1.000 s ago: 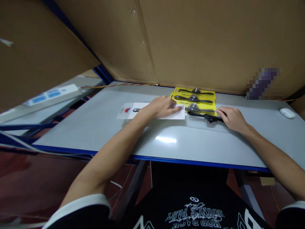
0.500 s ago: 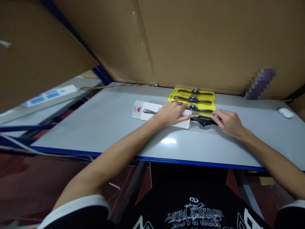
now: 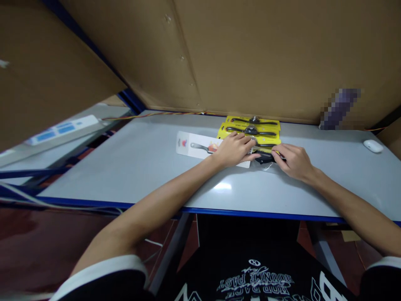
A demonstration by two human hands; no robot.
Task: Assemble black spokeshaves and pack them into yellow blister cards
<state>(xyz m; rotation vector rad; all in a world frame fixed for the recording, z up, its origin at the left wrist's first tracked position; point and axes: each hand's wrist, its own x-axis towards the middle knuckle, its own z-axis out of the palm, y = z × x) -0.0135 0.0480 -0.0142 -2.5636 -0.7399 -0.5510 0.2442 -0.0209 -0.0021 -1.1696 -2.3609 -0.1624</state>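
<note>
Several yellow cards, each with a black two-handled tool on it, lie in an overlapping row at the back of the table. In front of them is a white card with a grey-handled tool pictured or packed on it. My left hand rests palm down over the white card's right part, fingers apart, thumb reaching toward a black tool. Fingers and thumb of my right hand pinch the right end of that black tool, which has clear plastic around its lower edge.
A grey table with a blue edge spans the view, backed by a brown board. A white mouse-like object lies at the right, a blurred purple item at the back. A power strip is on the left.
My right hand has moved slightly left along the black tool, covering more of it. My left hand has shifted a little right, showing more of the white card.
</note>
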